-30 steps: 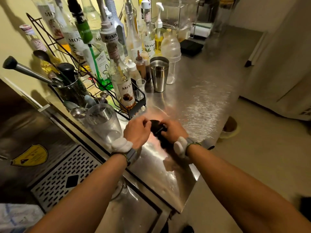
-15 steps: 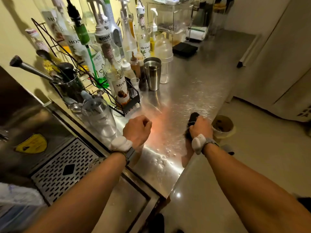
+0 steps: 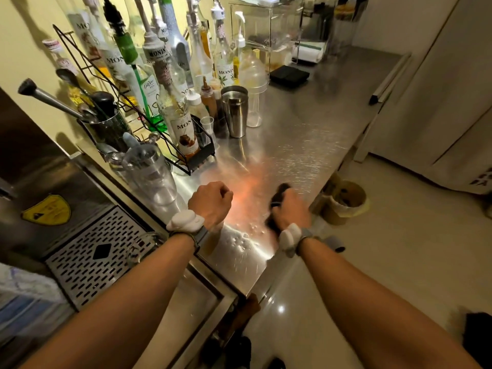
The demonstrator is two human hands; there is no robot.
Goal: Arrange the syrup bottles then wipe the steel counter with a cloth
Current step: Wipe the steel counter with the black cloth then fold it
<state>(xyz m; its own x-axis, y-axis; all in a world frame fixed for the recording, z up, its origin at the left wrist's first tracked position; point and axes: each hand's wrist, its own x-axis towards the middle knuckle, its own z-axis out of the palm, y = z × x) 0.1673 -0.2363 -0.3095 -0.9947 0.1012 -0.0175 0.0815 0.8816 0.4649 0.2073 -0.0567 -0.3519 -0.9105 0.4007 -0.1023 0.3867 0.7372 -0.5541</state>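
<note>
My right hand (image 3: 291, 209) grips a dark cloth (image 3: 278, 194) and presses it on the steel counter (image 3: 292, 145) near its front right edge. My left hand (image 3: 211, 202) is closed in a fist with nothing in it, resting on the counter to the left of the cloth. Water droplets (image 3: 245, 239) lie on the steel between my wrists. Several syrup bottles (image 3: 183, 126) with pumps and pourers stand in a black wire rack (image 3: 198, 158) along the wall at the back left.
A steel shaker cup (image 3: 235, 113) and a clear plastic container (image 3: 253, 83) stand beside the rack. Clear cups (image 3: 149, 171) and a tool holder (image 3: 106, 126) sit left. A perforated drip tray (image 3: 95, 251) is lower left. A bin (image 3: 346, 202) stands on the floor right of the counter.
My right hand slid the cloth from beside my left hand out to the right edge, then a little back toward me. My left fist stayed put.
</note>
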